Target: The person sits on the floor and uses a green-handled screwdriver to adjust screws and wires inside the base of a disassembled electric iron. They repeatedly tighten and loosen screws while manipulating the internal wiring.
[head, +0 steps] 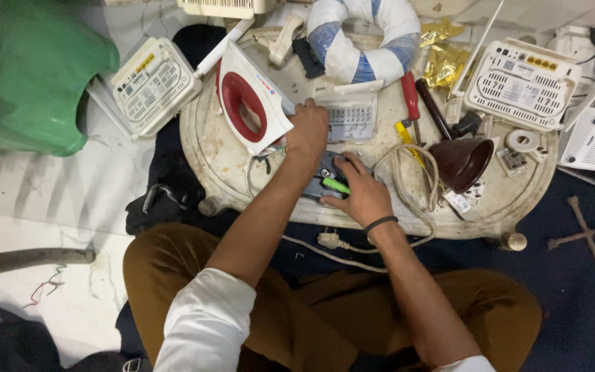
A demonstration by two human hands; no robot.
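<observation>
Dark gray iron base (325, 180) lying flat near the front edge of the round white counter (222, 165), half hidden under both hands. Right hand (359, 193) spread over it from the right, fingers (344, 164) curled together around a green-handled tool (336, 185) pressed against the base. Left hand (309, 131) just behind, fingers bent and closed on the lower edge of the white and red iron shell (249, 103), which stands tilted on the counter to the left of the base. Thin wires (259, 165) hanging from the shell toward the base. Black band (380, 222) on the right wrist. White grille panel (351, 117) touching the left hand on its right side. Beige cord (408, 172) looped just right of the base and trailing off the counter to a white plug (328, 239) on the dark cloth below. Further right, 1 red-handled screwdriver (410, 96), 1 yellow-handled screwdriver (408, 138) and a dark brown funnel (463, 162). At the back, a white and blue wrapped ring (363, 41). White router (151, 84) off the counter's left edge, another white router (521, 83) at its right end. Green plastic stool (25, 69) far left on the floor.
</observation>
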